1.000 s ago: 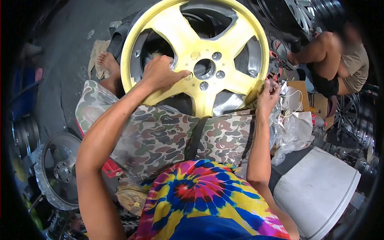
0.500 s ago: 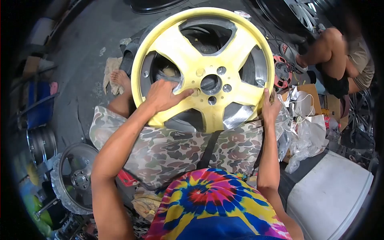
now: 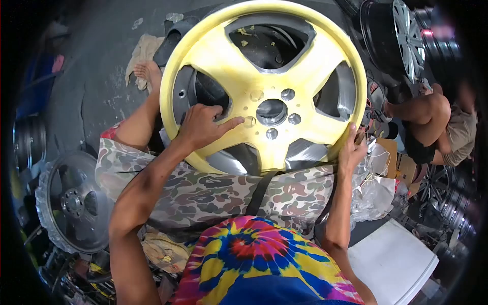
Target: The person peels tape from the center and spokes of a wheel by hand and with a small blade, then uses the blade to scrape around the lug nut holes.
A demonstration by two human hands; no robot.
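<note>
A car wheel rim (image 3: 231,66), coated pale yellow with bare grey patches in its spoke openings, stands tilted against the camouflage cloth (image 3: 213,203) over my lap. My left hand (image 3: 203,124) grips its lower left spoke, the fingers curled into the opening and the thumb flat on the yellow face near a bolt hole. On the lower right edge, my right hand (image 3: 352,150) holds the outer lip with the thumb in front; its other fingers are partly hidden. The centre hole and several bolt holes face me.
A grey wheel (image 3: 71,203) edged with plastic wrap lies at left. On the right are a white panel (image 3: 391,256), clear plastic bags (image 3: 368,201) and a cardboard box (image 3: 387,152). Another person (image 3: 432,112) sits nearby, with more rims (image 3: 401,40) behind. A rag (image 3: 142,53) lies on the floor.
The view has shifted, and the rim appears larger and a little turned. Both hands keep their grip at about the same places on it.
</note>
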